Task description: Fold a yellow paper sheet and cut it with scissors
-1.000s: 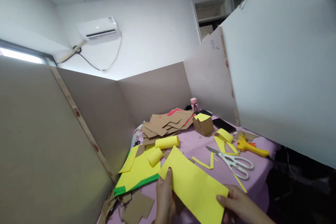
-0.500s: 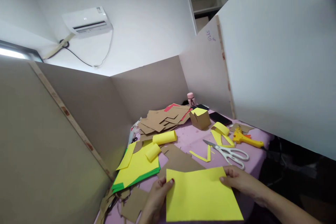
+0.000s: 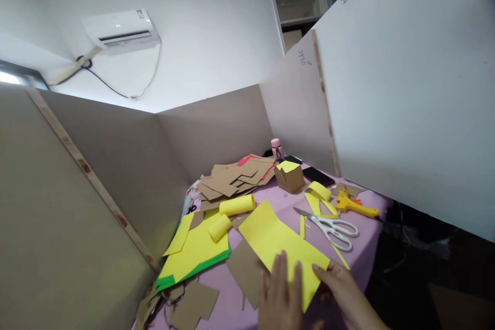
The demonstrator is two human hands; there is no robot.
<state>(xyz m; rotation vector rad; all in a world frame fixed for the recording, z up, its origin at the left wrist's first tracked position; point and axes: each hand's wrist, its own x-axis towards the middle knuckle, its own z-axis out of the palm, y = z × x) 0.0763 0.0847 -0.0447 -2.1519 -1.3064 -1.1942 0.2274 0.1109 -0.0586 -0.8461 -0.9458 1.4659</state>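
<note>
Two hands show at the near edge, a left hand [image 3: 281,294] and a right hand [image 3: 342,289], on one yellow paper sheet [image 3: 270,237]. Left of centre lie two yellow rolls, a longer roll [image 3: 237,205] and a shorter roll [image 3: 219,227]. On the right are one pair of scissors [image 3: 327,223] and one glue gun [image 3: 353,207], and farther off one cardboard box [image 3: 289,179] and one pink bottle [image 3: 276,148].

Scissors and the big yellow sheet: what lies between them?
In the head view, one thin yellow strip lies between the scissors and the yellow sheet.
</note>
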